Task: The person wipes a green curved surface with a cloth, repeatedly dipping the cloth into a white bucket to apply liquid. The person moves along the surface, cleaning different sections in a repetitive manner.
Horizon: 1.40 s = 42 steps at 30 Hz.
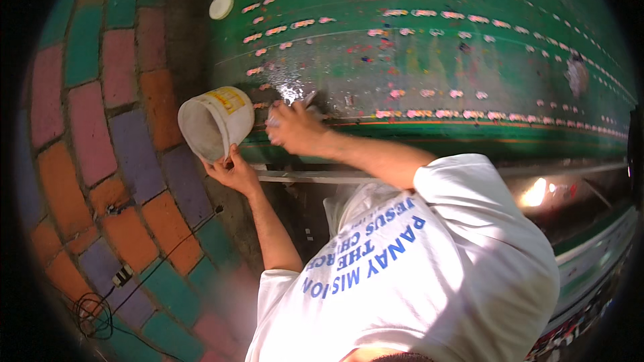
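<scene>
My left hand (233,173) grips the rim of a white plastic bucket (235,112) with a yellow label. The bucket is tilted, its mouth turned toward the lower left, and its inside looks pale and stained. Close to it, my right hand (293,129) is closed on something whitish and crumpled, perhaps a rag, mostly hidden by the fingers; a pale edge sticks out beyond them. That hand rests at the near left part of a long green table (349,47). A wet, shiny patch (290,87) lies just beyond it.
Rows of small pink-and-white marks run along the table. A round white lid (221,6) lies at its far left corner. Left of the table is a floor of coloured blocks (100,134), with a black cord (94,312) and a socket strip (123,275). A whitish crumpled thing (575,74) lies farther right.
</scene>
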{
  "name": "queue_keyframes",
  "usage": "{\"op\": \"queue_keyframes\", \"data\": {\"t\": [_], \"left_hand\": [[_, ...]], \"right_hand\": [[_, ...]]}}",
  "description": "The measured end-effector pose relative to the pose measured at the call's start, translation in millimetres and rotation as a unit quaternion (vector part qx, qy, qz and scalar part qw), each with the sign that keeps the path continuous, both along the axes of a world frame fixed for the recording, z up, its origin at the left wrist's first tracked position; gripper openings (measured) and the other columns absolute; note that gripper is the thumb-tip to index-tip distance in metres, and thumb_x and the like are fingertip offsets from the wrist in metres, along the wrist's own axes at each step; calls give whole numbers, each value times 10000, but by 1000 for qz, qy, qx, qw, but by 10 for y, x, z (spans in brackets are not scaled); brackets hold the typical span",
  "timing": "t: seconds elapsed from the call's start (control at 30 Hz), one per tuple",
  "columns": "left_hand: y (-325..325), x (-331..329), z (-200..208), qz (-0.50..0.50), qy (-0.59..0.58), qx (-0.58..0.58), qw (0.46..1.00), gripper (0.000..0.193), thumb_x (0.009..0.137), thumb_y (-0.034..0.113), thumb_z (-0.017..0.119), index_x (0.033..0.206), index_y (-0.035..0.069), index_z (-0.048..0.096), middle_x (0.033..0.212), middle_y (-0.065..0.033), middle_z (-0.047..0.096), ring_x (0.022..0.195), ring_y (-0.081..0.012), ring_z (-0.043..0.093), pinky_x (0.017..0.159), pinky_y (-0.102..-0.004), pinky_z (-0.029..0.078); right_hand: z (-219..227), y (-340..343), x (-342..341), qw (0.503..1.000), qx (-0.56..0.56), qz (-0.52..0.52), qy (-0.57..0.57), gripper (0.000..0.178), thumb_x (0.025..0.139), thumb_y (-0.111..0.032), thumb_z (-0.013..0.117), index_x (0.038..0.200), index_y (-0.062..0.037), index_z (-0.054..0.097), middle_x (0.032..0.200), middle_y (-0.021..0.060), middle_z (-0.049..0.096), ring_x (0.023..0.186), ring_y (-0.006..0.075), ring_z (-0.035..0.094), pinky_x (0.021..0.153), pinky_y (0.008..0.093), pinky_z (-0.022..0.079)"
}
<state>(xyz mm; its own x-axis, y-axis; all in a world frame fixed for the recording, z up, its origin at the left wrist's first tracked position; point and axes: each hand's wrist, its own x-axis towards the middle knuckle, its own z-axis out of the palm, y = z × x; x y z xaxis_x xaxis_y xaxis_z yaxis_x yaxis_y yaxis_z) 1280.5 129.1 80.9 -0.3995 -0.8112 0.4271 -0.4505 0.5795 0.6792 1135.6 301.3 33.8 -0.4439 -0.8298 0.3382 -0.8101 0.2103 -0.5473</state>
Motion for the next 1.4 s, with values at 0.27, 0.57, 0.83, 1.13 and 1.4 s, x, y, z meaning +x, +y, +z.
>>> {"op": "queue_keyframes", "data": {"t": [0.27,0.57,0.83,1.13,1.4], "left_hand": [[-207,184,64,-103,-7,-8,995,371,1015,247,821,1084,-87,673,1665,-223,395,973,-175,634,807,-321,561],[-362,460,-214,-126,79,122,981,311,946,182,884,981,-38,667,1509,-178,535,1037,-209,715,818,-335,592],[-80,435,-218,-125,132,87,979,250,937,104,879,975,-24,668,1457,-168,569,1067,-227,715,820,-341,600],[848,439,121,-159,69,154,973,215,937,37,860,1012,-19,667,1434,-149,565,1214,-238,650,946,-355,556],[2148,298,195,-254,45,184,948,242,915,47,881,1019,17,664,1495,-156,547,1245,-235,630,954,-339,535]], "right_hand": [[-271,829,153,969,9,-245,-14,333,887,-379,831,1188,-241,793,1232,80,648,1173,317,586,904,513,481],[-471,4309,-947,639,202,-742,-30,585,985,-708,626,1409,-313,697,1455,190,554,1307,456,507,1077,636,417],[-491,3364,-695,765,171,-621,-10,497,921,-557,760,1329,-274,740,1424,174,557,1283,459,479,1051,640,396],[-222,1441,297,954,26,-299,8,413,847,-383,872,1231,-261,782,1323,80,597,1261,332,519,990,541,417],[-405,3765,-637,890,44,-454,29,402,897,-492,811,1242,-287,787,1284,58,631,1216,339,551,952,552,455]]}}
